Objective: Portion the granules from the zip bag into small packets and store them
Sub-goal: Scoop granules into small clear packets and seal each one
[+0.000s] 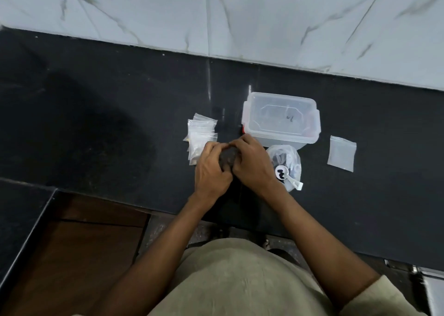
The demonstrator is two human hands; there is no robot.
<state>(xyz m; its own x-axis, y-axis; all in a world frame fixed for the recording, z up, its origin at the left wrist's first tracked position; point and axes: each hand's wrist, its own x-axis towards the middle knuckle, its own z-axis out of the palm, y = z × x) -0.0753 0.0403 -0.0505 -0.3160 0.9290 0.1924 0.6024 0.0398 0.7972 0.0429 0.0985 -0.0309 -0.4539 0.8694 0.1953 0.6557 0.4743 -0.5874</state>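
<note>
Dark-filled packet — left hand, right hand, both pinching it

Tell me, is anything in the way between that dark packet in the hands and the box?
Yes, the box's lid looks shut, so it blocks the way in. Both hands grip the packet right before the box, with nothing on the counter between.
</note>
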